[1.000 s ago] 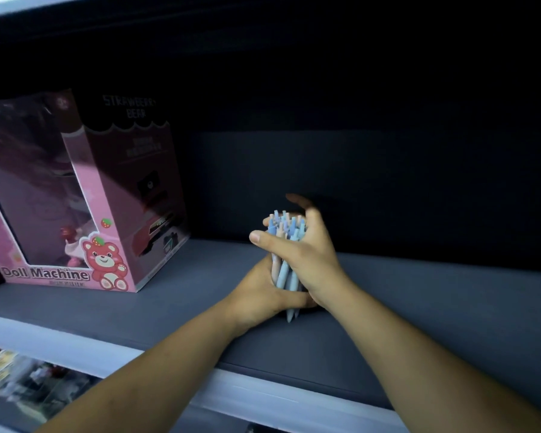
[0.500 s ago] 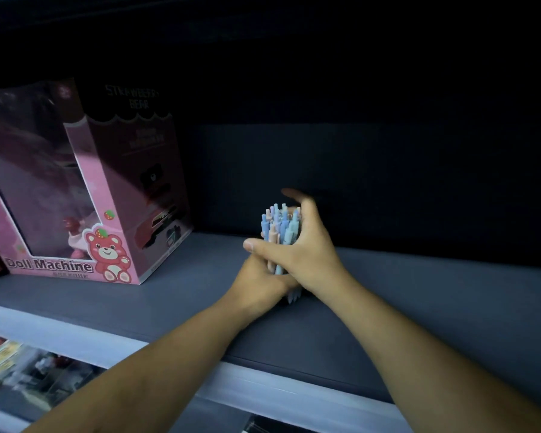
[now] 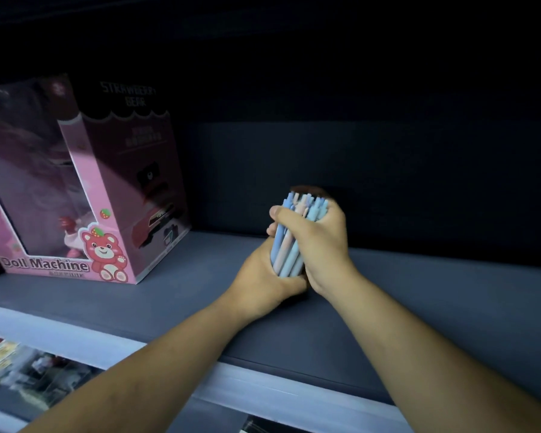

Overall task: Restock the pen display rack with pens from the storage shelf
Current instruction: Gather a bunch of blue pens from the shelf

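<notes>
The pens (image 3: 289, 242) form a tight bundle of slim, matte barrels, most of them light blue with a few pale peach-pink ones among them. They stand nearly upright, with the top ends leaning slightly to the right. The tops are a little blurred. The bundle is over the dark grey storage shelf (image 3: 419, 292), near the middle; whether it touches the shelf cannot be told.

Both hands clasp it. The right hand (image 3: 325, 242) wraps the upper half from the right, its thumb curled across the front. The left hand (image 3: 263, 282) cups the lower ends from below and from the left, its fingers curled behind the barrels.

Half a second ago the lower tips stuck out beneath the hands; now the left palm covers them. The bundle sits a little higher and further right than before, and the right thumb has climbed nearer the pen tops.

Well to the left on the same shelf stands a pink Doll Machine box (image 3: 107, 182) with a cartoon bear on it. The shelf's pale front edge (image 3: 263, 389) runs below the forearms, with blurred goods (image 3: 28, 367) on the level beneath.
</notes>
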The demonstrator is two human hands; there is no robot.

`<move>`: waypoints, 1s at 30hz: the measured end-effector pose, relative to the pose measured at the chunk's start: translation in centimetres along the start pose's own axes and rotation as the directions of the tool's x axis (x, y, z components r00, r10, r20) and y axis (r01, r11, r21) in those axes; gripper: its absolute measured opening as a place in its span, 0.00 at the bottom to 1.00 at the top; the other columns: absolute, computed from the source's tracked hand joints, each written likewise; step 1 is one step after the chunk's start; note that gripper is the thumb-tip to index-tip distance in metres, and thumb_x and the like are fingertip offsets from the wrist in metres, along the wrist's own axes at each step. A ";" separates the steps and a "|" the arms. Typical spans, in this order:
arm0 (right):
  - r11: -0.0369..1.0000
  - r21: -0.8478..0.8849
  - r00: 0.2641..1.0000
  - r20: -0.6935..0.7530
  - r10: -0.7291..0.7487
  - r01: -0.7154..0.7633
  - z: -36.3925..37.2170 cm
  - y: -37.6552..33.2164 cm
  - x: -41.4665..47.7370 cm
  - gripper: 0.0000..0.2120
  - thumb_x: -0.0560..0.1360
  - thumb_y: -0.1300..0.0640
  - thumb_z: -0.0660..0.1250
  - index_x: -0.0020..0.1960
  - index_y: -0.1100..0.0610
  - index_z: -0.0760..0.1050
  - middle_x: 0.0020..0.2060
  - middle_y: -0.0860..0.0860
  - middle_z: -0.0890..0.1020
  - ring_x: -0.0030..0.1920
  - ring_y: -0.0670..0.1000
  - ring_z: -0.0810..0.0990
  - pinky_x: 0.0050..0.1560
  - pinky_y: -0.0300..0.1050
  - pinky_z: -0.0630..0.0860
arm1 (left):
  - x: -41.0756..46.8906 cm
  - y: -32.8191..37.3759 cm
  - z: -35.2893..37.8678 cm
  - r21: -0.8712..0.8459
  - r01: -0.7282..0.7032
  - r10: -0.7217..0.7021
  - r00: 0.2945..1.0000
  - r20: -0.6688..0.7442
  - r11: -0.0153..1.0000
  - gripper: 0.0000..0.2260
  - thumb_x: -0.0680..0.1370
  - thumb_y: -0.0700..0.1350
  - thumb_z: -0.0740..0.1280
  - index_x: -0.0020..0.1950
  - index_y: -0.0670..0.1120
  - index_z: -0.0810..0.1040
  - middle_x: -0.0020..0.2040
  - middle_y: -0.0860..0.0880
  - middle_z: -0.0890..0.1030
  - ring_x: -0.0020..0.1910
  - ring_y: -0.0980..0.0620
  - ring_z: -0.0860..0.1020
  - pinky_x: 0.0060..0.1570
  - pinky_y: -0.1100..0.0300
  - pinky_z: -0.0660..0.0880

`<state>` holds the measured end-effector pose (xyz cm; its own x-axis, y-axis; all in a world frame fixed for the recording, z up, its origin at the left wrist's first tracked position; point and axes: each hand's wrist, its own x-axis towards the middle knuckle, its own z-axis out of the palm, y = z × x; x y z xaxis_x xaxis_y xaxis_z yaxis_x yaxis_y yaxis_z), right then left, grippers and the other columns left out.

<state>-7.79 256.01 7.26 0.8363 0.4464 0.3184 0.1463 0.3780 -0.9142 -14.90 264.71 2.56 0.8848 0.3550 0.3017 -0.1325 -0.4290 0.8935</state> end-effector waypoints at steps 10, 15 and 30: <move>0.996 0.084 0.999 -0.013 0.033 -0.032 0.0 -0.6 -0.1 0.10 0.71 0.64 0.74 0.47 0.65 0.75 0.35 0.57 0.82 0.37 0.57 0.85 0.41 0.50 0.84 | -0.2 0.6 0.1 -0.092 0.088 -0.085 0.996 0.038 0.992 0.06 0.73 0.32 0.71 0.46 0.41 0.78 0.35 0.44 0.78 0.31 0.47 0.75 0.28 0.56 0.73; 1.000 0.023 1.000 0.002 0.006 -0.006 0.2 -0.7 -0.3 0.15 0.70 0.64 0.75 0.50 0.67 0.71 0.36 0.57 0.81 0.41 0.61 0.86 0.43 0.54 0.84 | -0.4 1.3 0.2 -0.174 0.109 -0.097 0.993 0.073 0.979 0.08 0.74 0.31 0.73 0.53 0.37 0.82 0.46 0.37 0.85 0.46 0.40 0.86 0.43 0.47 0.84; 0.993 -0.115 0.970 0.241 0.014 0.014 -4.8 -5.5 -1.0 0.21 0.77 0.61 0.72 0.68 0.52 0.72 0.57 0.52 0.85 0.57 0.50 0.85 0.59 0.50 0.81 | -0.6 3.3 0.1 -0.265 0.086 -0.135 0.976 -0.174 0.960 0.09 0.73 0.28 0.68 0.42 0.40 0.73 0.27 0.46 0.72 0.25 0.47 0.70 0.24 0.58 0.67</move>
<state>-6.85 249.59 10.79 0.6865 0.6340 0.3561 0.2174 0.2884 -0.9325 -15.83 262.97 5.29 0.8035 0.5485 0.2315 -0.1698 -0.1616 0.9721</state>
